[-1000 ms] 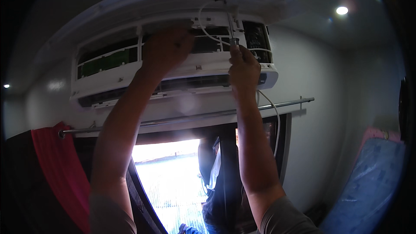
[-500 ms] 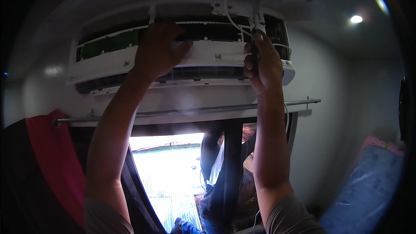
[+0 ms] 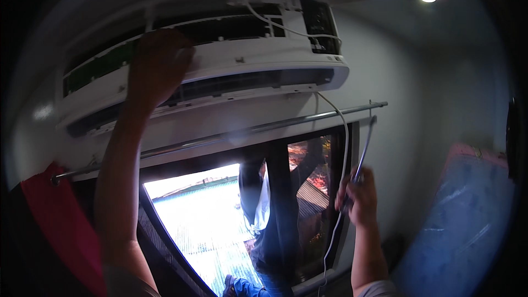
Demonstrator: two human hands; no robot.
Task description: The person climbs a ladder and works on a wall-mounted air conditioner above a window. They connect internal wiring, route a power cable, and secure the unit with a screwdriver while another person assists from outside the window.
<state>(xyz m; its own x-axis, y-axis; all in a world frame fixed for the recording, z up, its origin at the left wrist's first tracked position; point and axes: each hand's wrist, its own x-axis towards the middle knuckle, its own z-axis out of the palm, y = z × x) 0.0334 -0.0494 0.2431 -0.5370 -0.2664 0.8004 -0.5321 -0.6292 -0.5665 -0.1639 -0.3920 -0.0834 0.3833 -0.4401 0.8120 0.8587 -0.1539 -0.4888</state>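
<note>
A white wall-mounted air conditioner (image 3: 220, 66) spans the upper part of the head view, its front cover raised and its dark inside and green filter mesh (image 3: 102, 69) showing. My left hand (image 3: 157, 69) is curled over the casing's front frame, left of its middle; the fingertips are dim and partly hidden. Lower down at the right, my right hand (image 3: 360, 195) is closed round the handle of a screwdriver (image 3: 364, 157). Its long metal shaft points up, its tip a little below the end of the curtain rod. The right hand is apart from the unit.
A metal curtain rod (image 3: 236, 135) crosses below the unit, with a red curtain (image 3: 58, 214) at its left end. A white cord (image 3: 346, 143) hangs beside the window frame (image 3: 278, 198). Through the window, a person's dark-clothed leg (image 3: 275, 247) shows. A plastic-wrapped blue mattress (image 3: 451, 220) leans at right.
My right hand has come down and away from the unit's right side with the screwdriver. My left hand stays on the casing. The view has turned, shifting the unit left and tilting it.
</note>
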